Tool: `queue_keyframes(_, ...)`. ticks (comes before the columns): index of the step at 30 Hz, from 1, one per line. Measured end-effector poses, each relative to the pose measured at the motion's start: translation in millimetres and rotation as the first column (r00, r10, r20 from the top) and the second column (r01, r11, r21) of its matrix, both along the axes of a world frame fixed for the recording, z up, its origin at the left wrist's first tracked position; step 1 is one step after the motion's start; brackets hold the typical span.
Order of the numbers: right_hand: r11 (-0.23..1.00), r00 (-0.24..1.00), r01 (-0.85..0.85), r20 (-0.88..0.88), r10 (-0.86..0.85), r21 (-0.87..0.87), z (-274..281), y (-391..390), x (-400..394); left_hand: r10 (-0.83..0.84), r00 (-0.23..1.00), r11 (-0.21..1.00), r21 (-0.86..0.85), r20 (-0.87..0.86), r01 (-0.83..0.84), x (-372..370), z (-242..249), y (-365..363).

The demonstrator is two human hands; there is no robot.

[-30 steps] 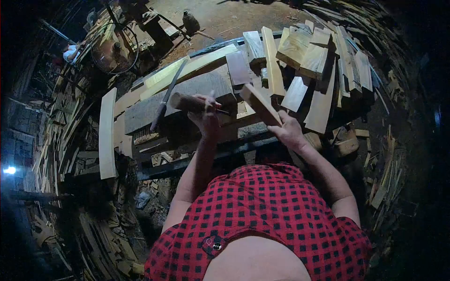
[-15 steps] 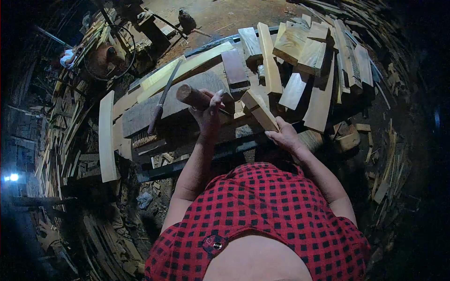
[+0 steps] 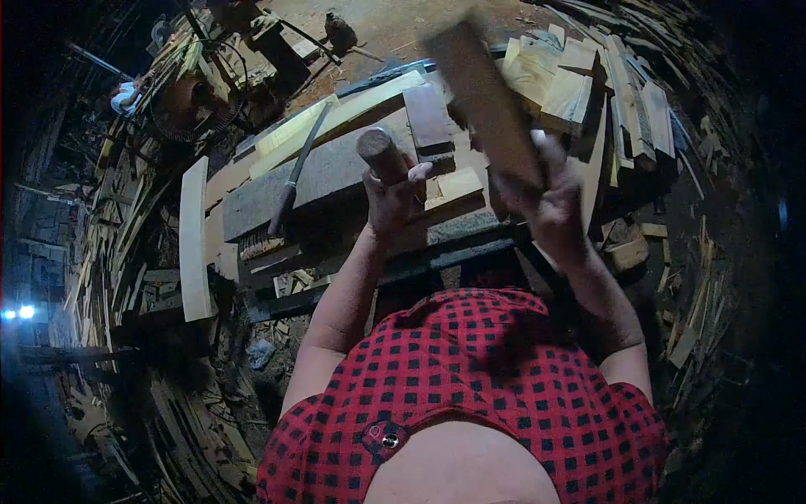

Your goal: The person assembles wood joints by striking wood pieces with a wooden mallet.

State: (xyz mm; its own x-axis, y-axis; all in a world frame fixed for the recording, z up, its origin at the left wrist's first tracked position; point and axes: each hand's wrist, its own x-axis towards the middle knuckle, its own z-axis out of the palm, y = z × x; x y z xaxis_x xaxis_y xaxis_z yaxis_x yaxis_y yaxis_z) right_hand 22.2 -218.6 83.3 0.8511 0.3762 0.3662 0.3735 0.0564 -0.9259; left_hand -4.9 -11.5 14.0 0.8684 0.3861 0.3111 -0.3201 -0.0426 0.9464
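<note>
My left hand [image 3: 393, 197] is wrapped round a thick, round wooden handle [image 3: 379, 151] that points up; whatever lies below the hand is hidden. My right hand [image 3: 554, 197] grips one end of a long, flat wooden block [image 3: 487, 101], raised over the bench and smeared by motion. Between the hands, a pale wooden piece [image 3: 460, 185] with a notch at its left end lies on the bench. Left of my left hand, a long thin tool with a dark handle [image 3: 284, 210] rests across a weathered grey plank [image 3: 260, 202].
Stacked wood blocks [image 3: 567, 97] crowd the right of the bench, beside long boards [image 3: 659, 122]. A reddish block [image 3: 428, 118] lies towards the back. On the left a pale curved board [image 3: 194, 244] sticks out. Beyond stands a fan [image 3: 193, 109]; wood scraps surround the bench.
My right hand has lifted the flat wooden block up and away from the bench, uncovering the pale notched piece. My left hand has shifted slightly right with the round handle.
</note>
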Motion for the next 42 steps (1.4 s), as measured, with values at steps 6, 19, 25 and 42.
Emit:
queue_keyframes(6,0.988,0.894,0.022,0.444,0.05,-0.156,29,6,8,-0.001,0.993,0.989,0.148,0.12,-0.017,5,-7,-6)
queue_keyframes(19,0.9,0.912,-0.001,0.369,0.18,-0.437,57,-12,9,-0.04,0.995,0.997,0.076,0.096,0.033,10,-25,-4)
queue_keyframes(25,0.837,0.934,-0.077,0.255,0.25,-0.541,22,-2,2,0.005,0.996,0.894,0.445,0.085,-0.042,4,-28,5)
queue_keyframes(42,0.68,0.988,-0.012,-0.114,-0.106,-0.733,-164,-16,4,0.394,0.919,0.772,-0.541,-0.005,-0.334,-2,-23,42)
